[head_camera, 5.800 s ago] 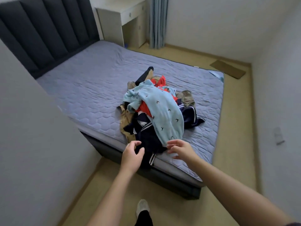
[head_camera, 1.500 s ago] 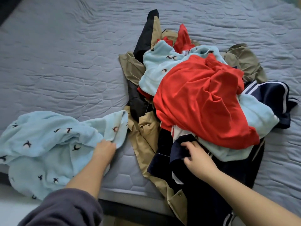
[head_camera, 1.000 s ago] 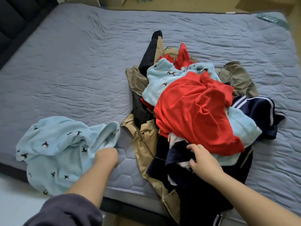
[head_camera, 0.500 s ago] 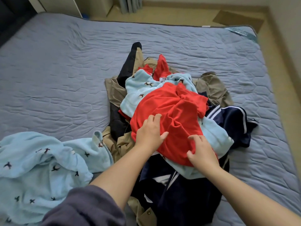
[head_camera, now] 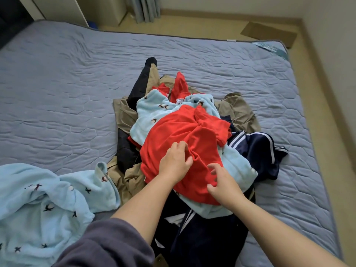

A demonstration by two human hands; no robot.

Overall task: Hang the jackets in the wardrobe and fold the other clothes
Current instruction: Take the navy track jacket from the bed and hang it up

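Left hand [head_camera: 175,162] bunches a fold of the red shirt [head_camera: 183,128] between thumb and curled fingers. Right hand [head_camera: 223,184] hovers just beside it at the shirt's near edge, fingers spread and loosely bent, gripping nothing. The shirt lies on top of a blue fleece [head_camera: 146,116], tan jacket [head_camera: 238,110] and navy jacket [head_camera: 258,151], heaped on the mattress [head_camera: 57,93]. A second fleece [head_camera: 48,199] lies apart, left.

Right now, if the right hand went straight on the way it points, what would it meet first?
The red garment, probably: the right hand, spread open, aims at its lower folds. Whether it touches them is unclear.
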